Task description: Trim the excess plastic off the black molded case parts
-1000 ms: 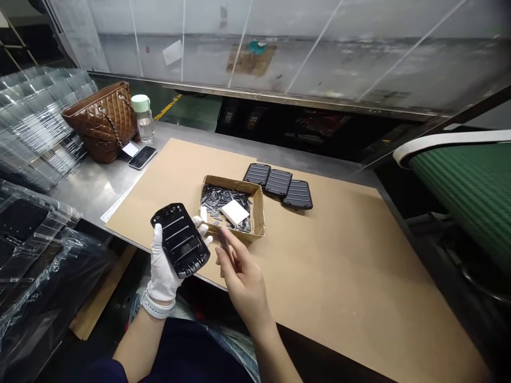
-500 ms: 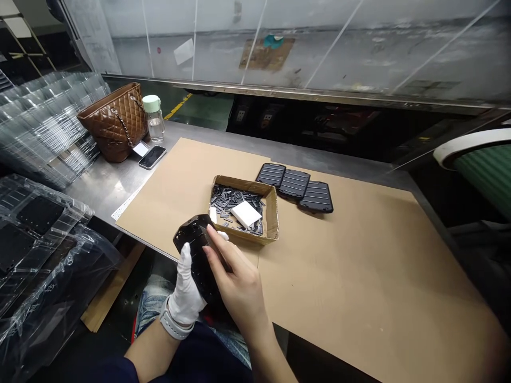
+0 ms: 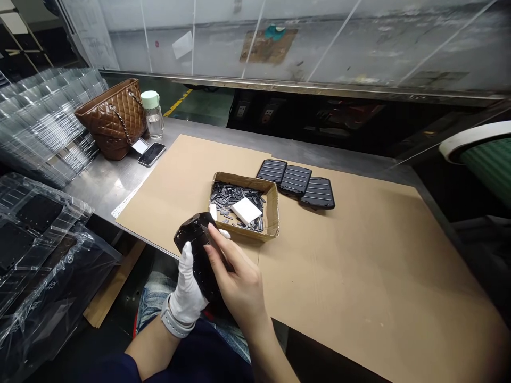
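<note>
My left hand, in a white glove, grips a glossy black plastic cover from beneath, its thumb along the near edge and gloved fingertips showing at the far side. The cover is tilted over my lap at the table's front edge. My bare right hand has its index finger and thumb against the cover's inner face, close together. Whatever they pinch or press there is too small and dark to make out. Just beyond stands a cardboard box with many small black strips and a white block.
Black ribbed covers lie overlapping behind the box on brown cardboard sheeting. At the back left are a brown handbag, a bottle and a phone. Clear plastic trays are stacked at the left.
The view has shifted slightly. Both hands keep nearly the same hold on the cover, with only a very small movement of the right fingers.
</note>
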The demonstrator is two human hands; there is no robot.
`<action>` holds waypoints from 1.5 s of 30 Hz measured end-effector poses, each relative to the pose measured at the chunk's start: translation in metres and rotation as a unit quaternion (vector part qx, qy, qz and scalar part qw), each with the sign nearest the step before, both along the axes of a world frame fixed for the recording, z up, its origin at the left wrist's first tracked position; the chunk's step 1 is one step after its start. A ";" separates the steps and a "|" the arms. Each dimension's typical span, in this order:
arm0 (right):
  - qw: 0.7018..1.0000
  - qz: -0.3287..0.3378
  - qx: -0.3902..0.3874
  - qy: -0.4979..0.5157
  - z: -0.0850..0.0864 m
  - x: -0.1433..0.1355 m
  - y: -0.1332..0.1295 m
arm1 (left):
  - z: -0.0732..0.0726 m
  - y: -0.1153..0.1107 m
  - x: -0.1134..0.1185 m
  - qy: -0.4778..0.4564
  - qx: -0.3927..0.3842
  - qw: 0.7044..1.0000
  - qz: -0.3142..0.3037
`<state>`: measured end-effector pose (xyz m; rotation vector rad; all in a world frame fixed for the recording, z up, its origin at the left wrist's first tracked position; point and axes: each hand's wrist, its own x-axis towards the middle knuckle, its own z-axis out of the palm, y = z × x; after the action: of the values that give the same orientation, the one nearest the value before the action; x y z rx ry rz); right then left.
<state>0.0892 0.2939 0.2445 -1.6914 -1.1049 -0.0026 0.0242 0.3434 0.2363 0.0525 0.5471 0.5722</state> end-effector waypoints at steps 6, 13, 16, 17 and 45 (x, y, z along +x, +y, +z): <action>1.000 0.017 -0.025 0.001 0.001 0.001 -0.001 | -0.003 0.001 0.001 0.025 0.006 1.000 0.009; 0.998 0.022 -0.020 0.050 -0.007 -0.001 -0.002 | -0.007 -0.001 0.001 0.027 0.011 1.000 -0.002; 0.993 0.007 -0.006 0.120 -0.006 -0.001 -0.004 | -0.008 -0.001 -0.001 -0.014 0.025 0.999 -0.043; 0.992 0.007 -0.003 0.130 -0.004 0.000 -0.004 | -0.010 0.000 -0.001 -0.019 0.032 0.998 -0.041; 0.996 0.011 -0.069 -0.056 0.001 -0.002 0.005 | -0.001 -0.005 0.003 0.071 -0.037 0.997 0.008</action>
<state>0.0868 0.2994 0.2453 -1.8202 -1.2320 -0.0068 0.0275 0.3383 0.2355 0.0197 0.7074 0.5660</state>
